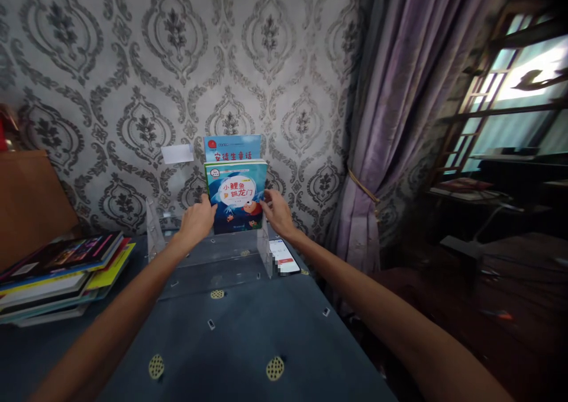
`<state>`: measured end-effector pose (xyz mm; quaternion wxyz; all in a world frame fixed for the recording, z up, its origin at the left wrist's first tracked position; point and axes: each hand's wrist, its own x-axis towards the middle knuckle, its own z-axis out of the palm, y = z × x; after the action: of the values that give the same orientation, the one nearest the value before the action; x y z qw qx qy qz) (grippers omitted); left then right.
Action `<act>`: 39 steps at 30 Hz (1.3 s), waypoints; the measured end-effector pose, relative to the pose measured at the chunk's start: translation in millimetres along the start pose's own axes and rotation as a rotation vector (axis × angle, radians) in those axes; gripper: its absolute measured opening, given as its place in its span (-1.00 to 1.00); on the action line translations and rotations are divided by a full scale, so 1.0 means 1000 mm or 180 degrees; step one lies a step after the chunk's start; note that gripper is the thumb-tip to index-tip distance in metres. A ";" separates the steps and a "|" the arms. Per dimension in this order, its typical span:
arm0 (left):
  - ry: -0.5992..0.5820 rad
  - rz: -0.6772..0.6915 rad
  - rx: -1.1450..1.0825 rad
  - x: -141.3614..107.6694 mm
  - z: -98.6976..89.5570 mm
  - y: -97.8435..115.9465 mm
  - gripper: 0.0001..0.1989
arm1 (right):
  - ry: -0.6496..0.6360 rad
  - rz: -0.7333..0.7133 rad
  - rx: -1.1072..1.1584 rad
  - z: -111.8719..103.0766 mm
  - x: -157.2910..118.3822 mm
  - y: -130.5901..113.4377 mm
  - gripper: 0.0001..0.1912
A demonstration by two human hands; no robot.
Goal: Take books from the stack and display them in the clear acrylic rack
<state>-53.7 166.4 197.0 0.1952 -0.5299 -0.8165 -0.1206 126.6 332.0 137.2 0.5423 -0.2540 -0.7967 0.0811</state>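
Both of my hands grip a blue children's book [237,212] by its side edges, its cover facing me. My left hand [199,217] closes on the left edge, and my right hand [277,214] on the right edge. A green edge shows behind the cover, so more than one book may be held. Behind it stands a taller light-blue book [233,147], with only its top showing. Below and around the hands is a clear plastic rack [154,230] on the table; whether the held book touches it, I cannot tell.
A phone [284,257] with a lit screen lies beside the rack's right side. On the left are a stack of books [57,277] and a brown cardboard box [31,206]. A dark patterned cloth [222,354] covers the table. A purple curtain [390,106] hangs at the right.
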 end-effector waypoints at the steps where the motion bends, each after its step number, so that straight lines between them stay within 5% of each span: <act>1: 0.0040 -0.0040 -0.0029 0.001 -0.003 0.001 -0.60 | 0.0036 0.0003 -0.0039 0.001 0.003 -0.002 -0.67; 18: 0.0162 0.0041 -0.0617 0.016 0.001 -0.005 -0.73 | -0.0120 0.0647 -0.0670 0.006 0.006 -0.023 -0.73; 39: 0.0210 0.0100 -0.0868 0.020 0.005 -0.013 -0.75 | 0.0033 0.0586 -0.0476 0.014 -0.001 -0.011 -0.67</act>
<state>-74.0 178.9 201.2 0.1499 -0.5599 -0.7773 -0.2447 110.5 324.0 135.0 0.5162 -0.3663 -0.7711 0.0696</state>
